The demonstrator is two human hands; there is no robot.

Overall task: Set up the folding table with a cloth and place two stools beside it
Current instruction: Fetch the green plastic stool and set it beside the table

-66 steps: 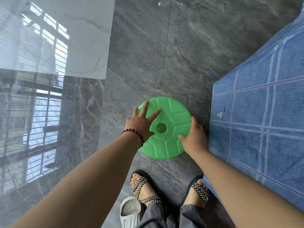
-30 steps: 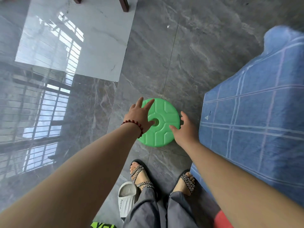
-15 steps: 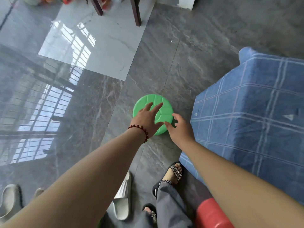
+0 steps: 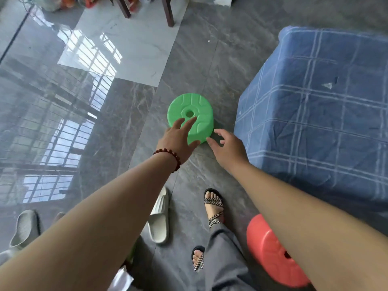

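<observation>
Green stool [image 4: 190, 114] stands on the grey tiled floor [image 4: 220, 59], round seat up with a hole in its middle, just beside the near left corner of the cloth-covered table [image 4: 325, 91], whose blue checked cover hangs down the sides

The left hand [image 4: 178, 141] reaches over the near edge of the seat with fingers straight and slightly spread, grasping nothing; whether the fingertips touch the plastic cannot be told. A bracelet [image 4: 168, 153] of dark red beads circles that wrist. The right hand [image 4: 227, 148] is relaxed and released too, fingers loosely spread, its forefinger close to the near right rim of the seat

A red stool [image 4: 270, 250] stands nearer the person, by the table's near side, partly hidden behind the right forearm. Both feet wear black-and-white strapped sandals [image 4: 214, 204]. A white slipper [image 4: 159, 219] lies on the floor to their left, and a grey slipper [image 4: 25, 227] lies further left. Dark wooden legs [image 4: 168, 11] stand at the far edge, and barred windows are mirrored in the glossy tiles
</observation>
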